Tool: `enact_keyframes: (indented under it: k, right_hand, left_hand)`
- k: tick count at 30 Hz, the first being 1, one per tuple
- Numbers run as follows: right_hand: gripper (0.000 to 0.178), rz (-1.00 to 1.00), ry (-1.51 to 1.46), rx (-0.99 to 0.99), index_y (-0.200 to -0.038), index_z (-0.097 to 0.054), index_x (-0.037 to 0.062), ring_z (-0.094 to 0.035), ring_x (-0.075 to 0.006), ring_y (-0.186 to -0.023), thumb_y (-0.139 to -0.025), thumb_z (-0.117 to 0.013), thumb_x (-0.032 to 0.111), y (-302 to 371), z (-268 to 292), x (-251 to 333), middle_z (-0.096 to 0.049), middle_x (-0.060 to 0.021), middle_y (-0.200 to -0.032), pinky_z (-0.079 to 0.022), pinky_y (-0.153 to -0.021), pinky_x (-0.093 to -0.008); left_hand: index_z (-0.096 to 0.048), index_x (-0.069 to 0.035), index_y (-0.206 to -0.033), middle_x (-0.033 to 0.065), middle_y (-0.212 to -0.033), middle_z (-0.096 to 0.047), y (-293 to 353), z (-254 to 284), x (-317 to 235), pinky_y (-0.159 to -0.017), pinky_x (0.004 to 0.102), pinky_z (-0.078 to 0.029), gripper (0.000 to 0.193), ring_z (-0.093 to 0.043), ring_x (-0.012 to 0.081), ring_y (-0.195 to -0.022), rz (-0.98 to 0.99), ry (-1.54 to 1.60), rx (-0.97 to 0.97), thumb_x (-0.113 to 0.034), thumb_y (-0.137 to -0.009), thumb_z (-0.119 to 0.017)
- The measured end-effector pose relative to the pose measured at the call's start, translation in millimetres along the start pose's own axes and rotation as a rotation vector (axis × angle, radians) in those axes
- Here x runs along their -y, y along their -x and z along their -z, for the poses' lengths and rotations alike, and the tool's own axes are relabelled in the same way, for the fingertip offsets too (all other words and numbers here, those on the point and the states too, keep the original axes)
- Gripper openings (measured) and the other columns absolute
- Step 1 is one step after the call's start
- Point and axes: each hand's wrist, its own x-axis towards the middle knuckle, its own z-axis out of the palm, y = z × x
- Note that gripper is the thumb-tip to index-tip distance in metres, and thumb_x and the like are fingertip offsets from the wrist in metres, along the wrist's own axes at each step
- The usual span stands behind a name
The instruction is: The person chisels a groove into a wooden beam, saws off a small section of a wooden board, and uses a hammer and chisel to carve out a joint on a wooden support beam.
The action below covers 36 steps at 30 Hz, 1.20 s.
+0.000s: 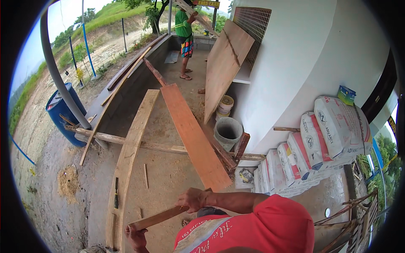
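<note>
Board [160,216] above concrete [168,168] beside white wall [291,50]

You're getting soft, diffuse daylight here: pale sky [71,14] glows left of the white wall [287,59], shadows beside it look faint, and fisheye distortion bows the grey pole [52,63] far left of it.

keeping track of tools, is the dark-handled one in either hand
No, the dark-handled tool lies on a long plank, while the left hand and right hand hold a short board.

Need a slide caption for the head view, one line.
Left hand and right hand hold a wooden strip beside a long plank.
</note>
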Motion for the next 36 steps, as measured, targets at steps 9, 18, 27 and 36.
enact_keyframes:
  k: [9,18,27,36]
  right_hand:
    - [0.037,0.081,0.002,-0.100,-0.096,-0.065,0.0117,-0.063,-0.0273,-0.087,-0.062,-0.075,0.021,-48,0,-46,-0.062,-0.0066,-0.085,-0.056,-0.071,-0.0406]
    - [0.027,-0.062,0.105,-0.204,-0.090,-0.066,0.0117,-0.061,-0.0253,-0.091,-0.066,-0.074,0.021,-47,-35,-84,-0.063,-0.0056,-0.087,-0.056,-0.071,-0.0390]
    - [0.024,-0.119,0.151,-0.319,-0.083,-0.061,0.0106,-0.060,-0.0269,-0.086,-0.066,-0.075,0.021,-33,-54,-103,-0.061,-0.0069,-0.084,-0.052,-0.072,-0.0381]
    - [0.033,-0.164,0.173,-0.221,-0.087,-0.062,0.0102,-0.062,-0.0288,-0.094,-0.064,-0.081,0.024,-18,-70,-120,-0.063,-0.0084,-0.091,-0.053,-0.080,-0.0391]
  left_hand:
    - [-0.060,-0.004,-0.104,0.0128,-0.092,-0.068,-17,-18,-26,-0.055,0.0379,-0.060,0.036,-0.070,0.0260,-0.076,-0.196,0.041,-0.046,-0.037,-0.092,-0.069]
    - [-0.064,0.003,-0.108,0.0124,-0.092,-0.070,-30,-61,-38,-0.058,0.0330,-0.060,0.053,-0.070,0.0218,-0.079,-0.214,-0.268,0.116,-0.045,-0.087,-0.074]
    - [-0.064,0.006,-0.110,0.0126,-0.085,-0.070,-41,-75,-34,-0.059,0.0329,-0.060,0.061,-0.070,0.0199,-0.074,-0.199,-0.398,0.202,-0.047,-0.084,-0.076]
    - [-0.068,0.003,-0.103,0.0117,-0.096,-0.070,-45,-70,-16,-0.061,0.0329,-0.056,0.019,-0.065,0.0180,-0.079,-0.007,-0.357,0.248,-0.010,-0.089,-0.072]
